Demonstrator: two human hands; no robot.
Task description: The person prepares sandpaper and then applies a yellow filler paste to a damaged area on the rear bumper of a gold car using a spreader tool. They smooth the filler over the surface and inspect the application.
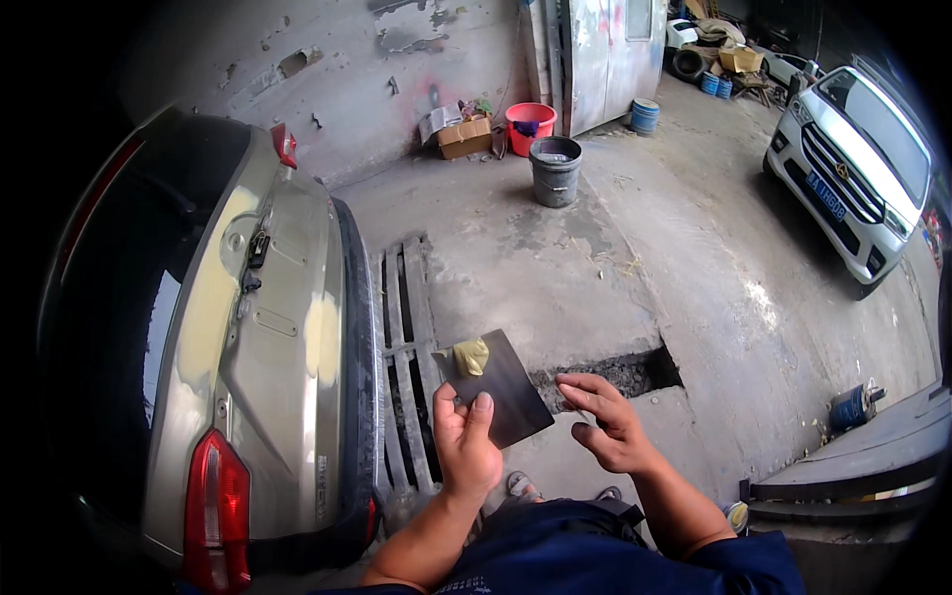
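My left hand (468,444) grips a dark flat mixing board (511,392) by its near edge, thumb on top. A lump of yellowish putty (471,357) sits at the board's far left corner. To the right of the board, apart from it, my right hand (613,428) is held up with fingers stretched toward the board and thumb apart; I see nothing in it. On my left stands the rear of a beige car (288,367), with pale yellow filler patches (322,337) on its tailgate and a red tail light (218,506).
A slatted floor grate (405,337) runs beside the car, and an open pit (645,372) lies beyond my right hand. Farther off stand a grey bucket (555,178), a red bucket (532,119), a cardboard box (464,137) and a blue pail (645,117). A white van (843,169) is parked at right.
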